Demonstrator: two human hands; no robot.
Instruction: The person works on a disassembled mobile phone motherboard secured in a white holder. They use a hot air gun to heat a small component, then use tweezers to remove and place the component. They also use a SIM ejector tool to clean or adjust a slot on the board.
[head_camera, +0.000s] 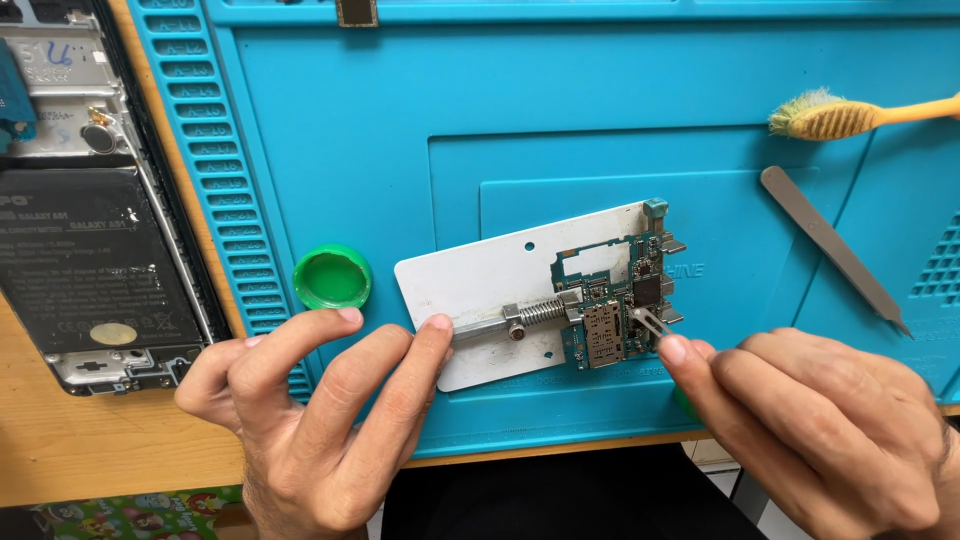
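Here, the right hand (820, 420) pinches fine tweezers (652, 322), their tips resting on a green circuit board (610, 305) near its right edge. The board sits clamped in a white holder plate (480, 280), pressed by a spring-loaded slide bar (520, 318), at the middle of a blue mat (400, 150). The left hand (310, 410) grasps nothing: its fingers are spread, with the fingertips steadying the plate's near-left edge and the end of the bar.

Around the work: a green cap (333, 277) lies just left of the plate; a grey spudger (830, 245) and a yellow brush (860, 115) lie well apart to the right; an opened phone (90, 190) with its black battery exposed lies on the wooden bench (80, 450) at left.

Risks, as judged: the tweezer tips could slip sideways and scrape small components or bend the metal tabs at the board's edge, if pressed too hard. The plate could skid on the mat should the left fingers ease off. A lifted part could spring from the tips and be lost, since they grip only by pinch.
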